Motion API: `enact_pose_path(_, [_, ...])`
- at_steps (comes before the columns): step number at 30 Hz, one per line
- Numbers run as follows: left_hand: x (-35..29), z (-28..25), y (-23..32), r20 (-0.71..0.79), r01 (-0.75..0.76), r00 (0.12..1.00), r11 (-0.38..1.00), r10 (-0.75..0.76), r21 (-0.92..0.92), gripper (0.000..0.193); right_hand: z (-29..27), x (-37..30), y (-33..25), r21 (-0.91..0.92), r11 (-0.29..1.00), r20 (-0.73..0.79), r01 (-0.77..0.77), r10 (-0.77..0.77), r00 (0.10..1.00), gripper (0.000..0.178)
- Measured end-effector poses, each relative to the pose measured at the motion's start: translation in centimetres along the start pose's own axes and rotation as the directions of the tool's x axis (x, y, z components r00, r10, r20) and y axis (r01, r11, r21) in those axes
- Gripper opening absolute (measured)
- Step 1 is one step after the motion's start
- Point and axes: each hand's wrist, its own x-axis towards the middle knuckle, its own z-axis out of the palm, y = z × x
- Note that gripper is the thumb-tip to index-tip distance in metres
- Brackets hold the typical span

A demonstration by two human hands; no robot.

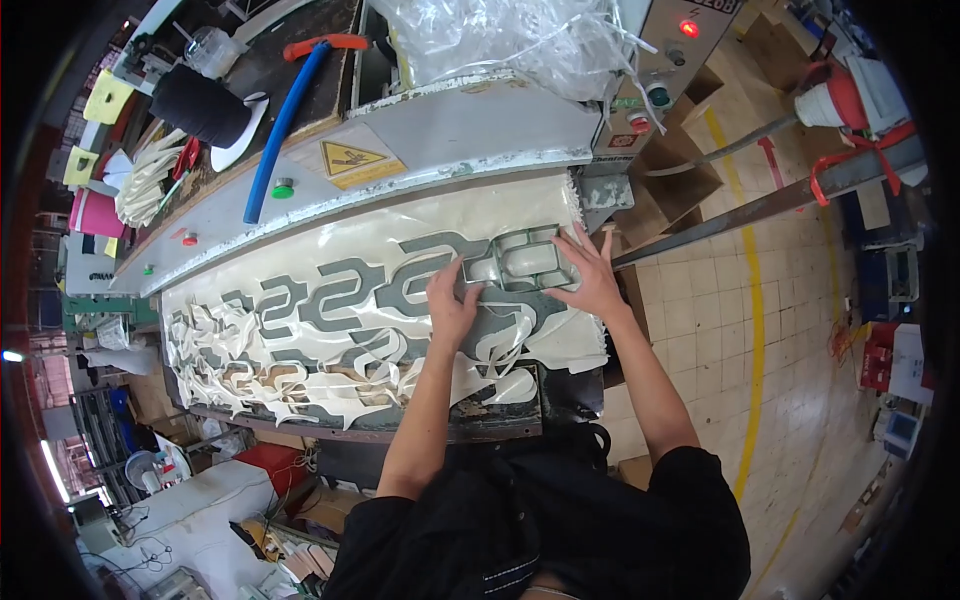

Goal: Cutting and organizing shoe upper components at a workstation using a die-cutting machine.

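Near the right edge of the pale sheet (430, 205), with floor (690, 340) beyond, we hold the metal frame (503, 258), left fingers (453, 275) a bit apart at one end, right fingers (579, 247) spread wide at the other.

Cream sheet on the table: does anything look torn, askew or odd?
Yes: on the near side of the cream sheet, strips are curled, twisted and ragged, whereas its far side lies much flatter.
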Motion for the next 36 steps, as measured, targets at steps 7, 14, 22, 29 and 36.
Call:
enact_pose_path(7, [1.9,-0.7,2.8,-0.09,-0.048,0.995,0.999,0.048,0.0,0.058,0.7,-0.8,-0.1,-0.168,0.985,-0.054,-0.03,0.021,0.998,0.047])
enact_pose_path(14, [0.2,2.0,0.8,-0.105,0.007,0.994,0.998,0.001,0.068,0.056,3.9,-2.0,0.4,-0.098,0.978,-0.228,-0.187,0.16,0.96,0.05])
enact_pose_path(22, [0.4,2.2,-0.1,-0.087,-0.021,0.996,0.997,0.027,0.072,0.06,3.6,-1.9,1.8,-0.038,0.981,-0.286,-0.192,0.173,0.943,0.065])
enact_pose_path(29, [-0.3,1.8,0.0,-0.106,-0.117,0.987,0.991,0.124,0.067,0.063,3.7,-2.4,2.0,0.129,0.976,-0.332,-0.176,0.21,0.92,0.065])
enact_pose_path(36, [-0.4,1.5,0.1,-0.045,-0.103,0.993,0.994,0.105,0.03,0.056,4.2,-2.5,1.9,0.119,0.974,-0.322,-0.191,0.22,0.921,0.064])
